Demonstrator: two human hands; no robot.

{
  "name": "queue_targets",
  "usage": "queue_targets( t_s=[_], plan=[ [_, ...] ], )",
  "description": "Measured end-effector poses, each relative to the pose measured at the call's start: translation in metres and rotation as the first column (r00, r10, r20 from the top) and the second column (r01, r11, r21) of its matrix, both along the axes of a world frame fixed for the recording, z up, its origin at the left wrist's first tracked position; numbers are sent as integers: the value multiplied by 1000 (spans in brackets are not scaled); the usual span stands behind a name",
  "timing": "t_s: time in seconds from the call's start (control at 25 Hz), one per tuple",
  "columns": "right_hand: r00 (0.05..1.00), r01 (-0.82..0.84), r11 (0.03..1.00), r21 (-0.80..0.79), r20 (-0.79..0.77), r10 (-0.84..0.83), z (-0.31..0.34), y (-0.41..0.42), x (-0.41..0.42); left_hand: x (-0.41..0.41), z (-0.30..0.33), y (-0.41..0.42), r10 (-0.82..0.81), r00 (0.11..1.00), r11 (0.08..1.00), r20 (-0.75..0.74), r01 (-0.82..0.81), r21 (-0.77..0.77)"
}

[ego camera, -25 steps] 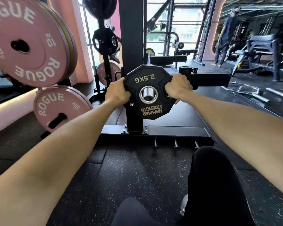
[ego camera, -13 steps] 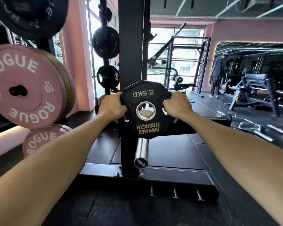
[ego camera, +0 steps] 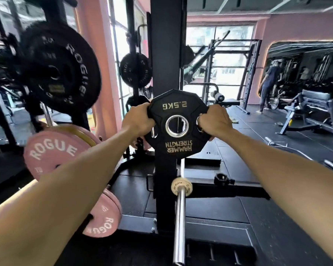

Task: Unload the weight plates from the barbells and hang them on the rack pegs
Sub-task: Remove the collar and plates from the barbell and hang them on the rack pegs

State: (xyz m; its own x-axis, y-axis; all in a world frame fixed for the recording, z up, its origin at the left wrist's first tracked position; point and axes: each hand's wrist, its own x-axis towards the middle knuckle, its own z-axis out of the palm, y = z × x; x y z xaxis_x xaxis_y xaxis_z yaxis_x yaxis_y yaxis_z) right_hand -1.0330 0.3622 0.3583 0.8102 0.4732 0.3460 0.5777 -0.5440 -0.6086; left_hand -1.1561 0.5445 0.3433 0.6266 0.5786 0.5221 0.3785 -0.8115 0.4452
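Observation:
I hold a black 2.5 kg Hammer Strength plate (ego camera: 176, 110) upside down in front of the black rack upright (ego camera: 165, 45). My left hand (ego camera: 139, 120) grips its left edge and my right hand (ego camera: 214, 121) grips its right edge. The plate is off the barbell; its steel centre hole shows the upright behind. The bare chrome barbell sleeve (ego camera: 179, 217) points toward me below the plate. On the rack's left side hang a black Rogue plate (ego camera: 65, 72), a pink Rogue plate (ego camera: 52, 152) and a lower pink plate (ego camera: 104, 217).
A barbell collar (ego camera: 223, 179) lies on the black platform right of the upright. More black plates (ego camera: 136, 71) hang on a further rack behind. A bench (ego camera: 311, 108) and a person (ego camera: 267, 87) are at the far right. Rubber flooring lies to the right.
The plate has come off the barbell sleeve and risen in both hands. My view has lifted, so the bare sleeve now shows well below the plate.

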Motion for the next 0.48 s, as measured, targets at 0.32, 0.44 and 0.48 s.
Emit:
queue_targets(
  t_s=[0.32, 0.44, 0.48],
  plan=[
    [998, -24, 998, 58, 53, 21, 170, 31, -70, -75, 175, 30, 33, 999, 996, 4, -33, 78],
    [998, -40, 996, 76, 48, 36, 189, 56, -83, -88, 197, 55, 23, 1000, 995, 5, -24, 94],
    [998, -50, 995, 88, 45, 47, 192, 67, -86, -92, 201, 67, 24, 1000, 995, 8, -24, 100]
  ],
)
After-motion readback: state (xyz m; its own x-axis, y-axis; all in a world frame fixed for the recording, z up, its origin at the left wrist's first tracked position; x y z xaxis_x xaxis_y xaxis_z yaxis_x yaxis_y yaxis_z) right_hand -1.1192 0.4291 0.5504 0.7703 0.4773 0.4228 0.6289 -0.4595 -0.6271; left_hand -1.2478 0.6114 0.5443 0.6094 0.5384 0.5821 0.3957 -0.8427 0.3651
